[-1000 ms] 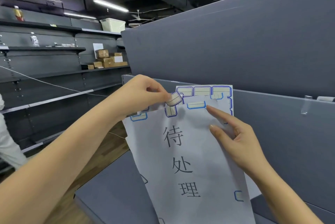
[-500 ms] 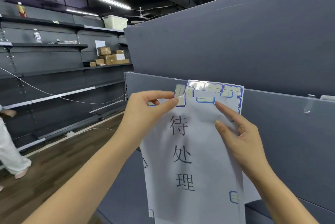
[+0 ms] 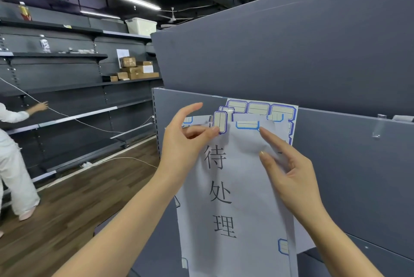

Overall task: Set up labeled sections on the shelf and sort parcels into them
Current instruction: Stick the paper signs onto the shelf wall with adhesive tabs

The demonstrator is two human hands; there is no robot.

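Bottom of paper sign (image 3: 235, 187) cut off by frame, its top left corner hidden behind left hand (image 3: 186, 140). Right hand (image 3: 289, 169) not gripping anything, index and thumb stretched out straight, pressing sign against grey shelf panel (image 3: 347, 164). Left hand pinching blue-bordered sticker (image 3: 220, 121) by lower edge, index lifted free. Sign is white, three big black characters running down it. Sticker sheet (image 3: 280, 111) mostly tucked behind sign, only top rows showing. Way back, brown parcels (image 3: 134, 68) on dark shelf, labels too small to read.
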